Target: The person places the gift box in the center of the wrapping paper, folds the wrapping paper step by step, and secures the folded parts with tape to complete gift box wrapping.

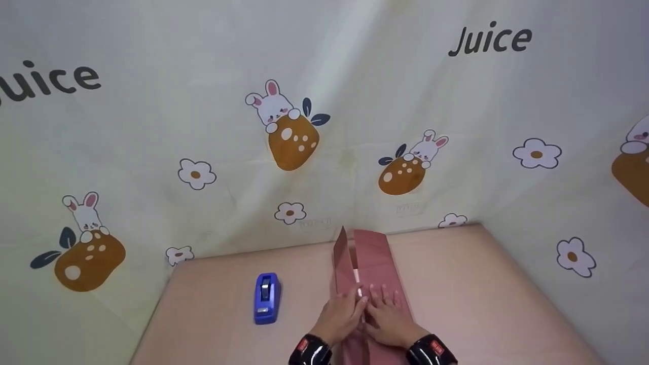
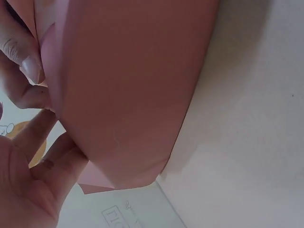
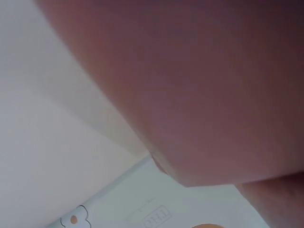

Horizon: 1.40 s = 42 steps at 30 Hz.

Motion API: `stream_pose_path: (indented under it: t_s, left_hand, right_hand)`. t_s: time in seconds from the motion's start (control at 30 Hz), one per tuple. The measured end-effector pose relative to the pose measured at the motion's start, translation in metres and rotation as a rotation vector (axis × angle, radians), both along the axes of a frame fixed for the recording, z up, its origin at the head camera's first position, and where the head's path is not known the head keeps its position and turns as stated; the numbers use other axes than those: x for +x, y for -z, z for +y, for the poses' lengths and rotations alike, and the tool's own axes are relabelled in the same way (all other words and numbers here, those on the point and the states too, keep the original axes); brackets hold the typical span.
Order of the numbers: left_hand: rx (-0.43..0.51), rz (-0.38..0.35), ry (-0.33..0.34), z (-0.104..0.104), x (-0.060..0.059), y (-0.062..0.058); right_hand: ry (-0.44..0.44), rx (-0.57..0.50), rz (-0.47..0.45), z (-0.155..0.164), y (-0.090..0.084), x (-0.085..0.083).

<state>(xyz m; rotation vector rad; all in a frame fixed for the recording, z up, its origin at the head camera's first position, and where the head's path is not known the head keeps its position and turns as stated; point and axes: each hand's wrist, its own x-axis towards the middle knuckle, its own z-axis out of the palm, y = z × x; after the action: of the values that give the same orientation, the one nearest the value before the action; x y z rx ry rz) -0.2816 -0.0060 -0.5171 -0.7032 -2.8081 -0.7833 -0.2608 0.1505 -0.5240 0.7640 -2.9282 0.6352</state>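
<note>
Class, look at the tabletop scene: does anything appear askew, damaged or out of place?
Nothing looks damaged or spilled. The dusty-pink folded paper has its left flap standing up at the far end, under both hands. The blue tape dispenser sits upright to its left.

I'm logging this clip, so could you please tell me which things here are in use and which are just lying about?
In use:
pink paper, under both hands
left hand
right hand

Lying about:
blue tape dispenser, untouched on the table

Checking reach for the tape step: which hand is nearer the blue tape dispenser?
Left. The left hand rests on the pink folded paper, just right of the blue tape dispenser. The right hand lies beyond it, farther right on the same paper.
</note>
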Motion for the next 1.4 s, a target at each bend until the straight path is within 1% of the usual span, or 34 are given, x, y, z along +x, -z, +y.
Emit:
stream_pose_path:
  t_s: [0.1, 0.17, 0.23, 0.3, 0.37, 0.47, 0.57, 0.67, 0.7, 0.77, 0.9, 1.03, 1.1, 1.17, 1.23, 1.3, 1.33, 1.4]
  left_hand:
    - [0.009, -0.009, -0.009, 0.0, -0.001, -0.002]
    - [0.013, -0.017, -0.004, 0.0, -0.001, -0.002]
    - [0.019, -0.029, 0.001, 0.0, -0.002, -0.003]
    - [0.019, -0.037, 0.003, 0.0, -0.003, -0.003]
    - [0.02, -0.041, 0.005, -0.001, -0.003, -0.004]
    - [0.029, -0.044, 0.028, -0.002, -0.004, -0.007]
    - [0.067, -0.077, 0.08, -0.004, -0.004, -0.009]
    - [0.097, -0.146, 0.128, -0.006, -0.003, -0.01]
    - [0.103, -0.173, 0.136, -0.007, -0.003, -0.011]
    - [0.101, -0.209, 0.144, -0.008, -0.003, -0.01]
    - [0.107, -0.231, 0.146, -0.009, -0.003, -0.009]
    - [0.122, -0.231, 0.129, -0.01, -0.001, -0.009]
    - [0.113, -0.234, 0.111, -0.01, 0.0, -0.008]
    - [0.101, -0.248, 0.094, -0.009, 0.0, -0.008]
    - [0.092, -0.261, 0.085, -0.01, 0.0, -0.009]
    - [0.101, -0.274, 0.083, -0.01, 0.0, -0.009]
    - [0.107, -0.279, 0.084, -0.01, 0.0, -0.009]
    - [0.108, -0.27, 0.082, -0.011, 0.001, -0.008]
  right_hand:
    - [-0.035, -0.087, -0.039, 0.006, -0.002, -0.003]
    - [-0.052, -0.162, -0.07, 0.012, -0.003, -0.005]
    - [-0.055, -0.248, -0.096, 0.017, -0.004, -0.007]
    - [-0.042, -0.331, -0.085, 0.021, -0.005, -0.009]
    - [-0.027, -0.412, -0.017, 0.024, -0.006, -0.01]
    - [-0.013, -0.512, 0.138, 0.025, -0.01, -0.013]
    - [-0.008, -0.498, 0.316, 0.024, -0.013, -0.014]
    - [-0.02, -0.448, 0.448, 0.024, -0.015, -0.014]
    - [-0.023, -0.433, 0.482, 0.025, -0.015, -0.014]
    - [-0.044, -0.431, 0.521, 0.025, -0.015, -0.014]
    - [-0.065, -0.441, 0.555, 0.028, -0.015, -0.015]
    - [-0.078, -0.429, 0.558, 0.032, -0.014, -0.014]
    - [-0.082, -0.445, 0.526, 0.033, -0.014, -0.014]
    - [-0.099, -0.485, 0.477, 0.034, -0.014, -0.013]
    - [-0.105, -0.545, 0.399, 0.035, -0.014, -0.013]
    - [-0.088, -0.587, 0.309, 0.037, -0.016, -0.012]
    - [-0.071, -0.607, 0.261, 0.039, -0.016, -0.013]
    - [-0.009, -0.649, 0.132, 0.044, -0.017, -0.013]
